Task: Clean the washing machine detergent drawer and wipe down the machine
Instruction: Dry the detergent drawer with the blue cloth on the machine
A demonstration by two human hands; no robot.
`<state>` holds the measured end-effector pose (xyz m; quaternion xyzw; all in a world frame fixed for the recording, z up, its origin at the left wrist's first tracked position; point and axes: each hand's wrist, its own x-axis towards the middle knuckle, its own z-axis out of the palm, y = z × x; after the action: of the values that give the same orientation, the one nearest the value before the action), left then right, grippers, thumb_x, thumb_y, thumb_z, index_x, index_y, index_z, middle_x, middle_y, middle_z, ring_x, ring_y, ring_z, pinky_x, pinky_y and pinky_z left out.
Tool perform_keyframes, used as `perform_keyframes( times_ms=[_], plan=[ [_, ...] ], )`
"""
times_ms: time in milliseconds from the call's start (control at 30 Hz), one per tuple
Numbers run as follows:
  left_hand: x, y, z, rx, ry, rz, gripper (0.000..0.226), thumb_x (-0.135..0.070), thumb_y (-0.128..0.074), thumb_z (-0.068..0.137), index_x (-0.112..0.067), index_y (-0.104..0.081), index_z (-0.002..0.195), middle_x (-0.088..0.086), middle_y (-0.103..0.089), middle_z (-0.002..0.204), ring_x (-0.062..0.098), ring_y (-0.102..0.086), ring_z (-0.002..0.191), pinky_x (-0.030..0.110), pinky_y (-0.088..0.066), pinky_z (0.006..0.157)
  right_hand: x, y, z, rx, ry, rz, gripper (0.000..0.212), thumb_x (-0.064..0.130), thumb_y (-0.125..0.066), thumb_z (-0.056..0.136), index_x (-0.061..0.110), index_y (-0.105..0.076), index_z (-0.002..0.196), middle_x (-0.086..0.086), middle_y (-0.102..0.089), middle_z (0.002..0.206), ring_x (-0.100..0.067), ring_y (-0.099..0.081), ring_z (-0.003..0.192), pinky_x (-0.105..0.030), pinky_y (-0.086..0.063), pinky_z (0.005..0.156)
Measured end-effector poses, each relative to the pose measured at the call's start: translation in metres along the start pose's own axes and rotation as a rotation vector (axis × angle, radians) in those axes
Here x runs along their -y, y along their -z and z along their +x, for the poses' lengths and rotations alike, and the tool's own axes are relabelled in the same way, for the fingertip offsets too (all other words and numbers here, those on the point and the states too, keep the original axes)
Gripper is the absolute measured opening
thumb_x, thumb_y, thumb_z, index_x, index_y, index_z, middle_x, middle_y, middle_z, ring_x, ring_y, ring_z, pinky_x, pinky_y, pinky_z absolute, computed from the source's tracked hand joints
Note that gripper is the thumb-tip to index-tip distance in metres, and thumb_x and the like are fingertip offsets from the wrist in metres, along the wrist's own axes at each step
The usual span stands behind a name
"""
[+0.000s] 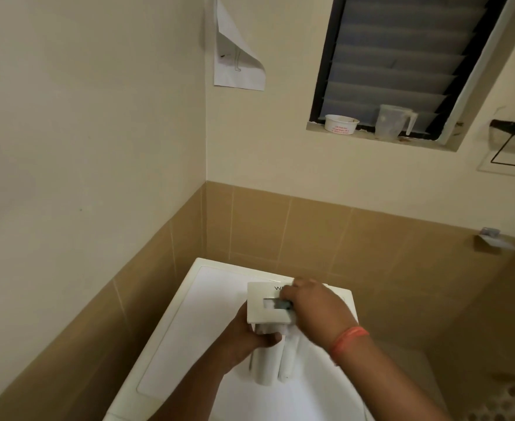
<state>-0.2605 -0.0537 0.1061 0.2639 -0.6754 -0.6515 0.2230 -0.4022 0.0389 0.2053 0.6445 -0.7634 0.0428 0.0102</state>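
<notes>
Tub [341,124]: on window sill, contents not visible
Jug [392,121]: clear, on sill right of tub
Drawer [269,326]: held above washer [189,323] top, front panel facing up
Left hand [250,338]: fingers curled round drawer body from left
Right hand [313,305]: pinching a small dark item at the panel recess; item unclear

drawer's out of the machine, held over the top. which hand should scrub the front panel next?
Right. The right hand is already at the drawer's front panel, on a dark tool in the handle recess. The left hand has its grip round the drawer body from below, so it is best kept as support.
</notes>
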Motion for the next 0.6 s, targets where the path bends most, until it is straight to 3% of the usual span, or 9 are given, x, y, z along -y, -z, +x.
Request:
perform_keyframes(
  times_ms=[100, 200, 300, 367, 600],
  plan=[
    [0.001, 0.000, -0.001, 0.010, -0.003, -0.048, 0.065, -0.007, -0.085, 0.075, -0.027, -0.054, 0.129, -0.013, -0.068, 0.119, 0.002, -0.062, 0.112, 0.023, -0.052, 0.087, -0.014, 0.004, -0.001, 0.038, -0.065, -0.030, 0.034, 0.007, -0.053, 0.085, 0.032, -0.066, 0.106, 0.002, -0.052, 0.105, -0.021, -0.052, 0.103, -0.028, -0.041, 0.073],
    [0.003, -0.001, -0.001, -0.008, 0.004, -0.054, 0.066, -0.005, -0.086, 0.070, -0.023, -0.055, 0.125, -0.011, -0.071, 0.112, 0.003, -0.064, 0.106, 0.021, -0.053, 0.082, 0.008, 0.001, 0.011, 0.035, -0.022, 0.057, 0.028, 0.007, -0.056, 0.086, 0.024, -0.066, 0.106, -0.003, -0.045, 0.108, -0.026, -0.058, 0.095, -0.034, -0.051, 0.081],
    [0.003, 0.000, 0.001, -0.034, 0.020, -0.057, 0.064, -0.012, -0.087, 0.063, -0.025, -0.055, 0.117, -0.009, -0.070, 0.107, 0.004, -0.065, 0.102, 0.020, -0.053, 0.079, 0.028, -0.003, 0.018, 0.010, 0.050, 0.115, 0.034, 0.003, -0.055, 0.085, 0.020, -0.056, 0.115, -0.004, -0.048, 0.110, -0.028, -0.059, 0.091, -0.040, -0.053, 0.079],
    [0.003, 0.002, 0.001, -0.042, 0.018, -0.041, 0.061, -0.007, -0.087, 0.069, -0.026, -0.054, 0.116, -0.011, -0.068, 0.106, 0.000, -0.064, 0.100, 0.016, -0.052, 0.077, 0.024, -0.001, 0.018, -0.008, 0.074, 0.142, 0.028, 0.005, -0.052, 0.088, 0.019, -0.055, 0.111, -0.003, -0.054, 0.108, -0.027, -0.059, 0.093, -0.037, -0.051, 0.079],
    [0.010, 0.000, 0.000, 0.024, -0.019, -0.063, 0.068, -0.007, -0.084, 0.074, -0.023, -0.053, 0.132, -0.007, -0.068, 0.122, 0.010, -0.062, 0.114, 0.026, -0.052, 0.088, 0.001, 0.012, 0.016, 0.087, 0.017, -0.121, 0.027, 0.009, -0.055, 0.086, 0.022, -0.070, 0.104, -0.004, -0.052, 0.102, -0.028, -0.059, 0.095, -0.031, -0.045, 0.072]
  ],
)
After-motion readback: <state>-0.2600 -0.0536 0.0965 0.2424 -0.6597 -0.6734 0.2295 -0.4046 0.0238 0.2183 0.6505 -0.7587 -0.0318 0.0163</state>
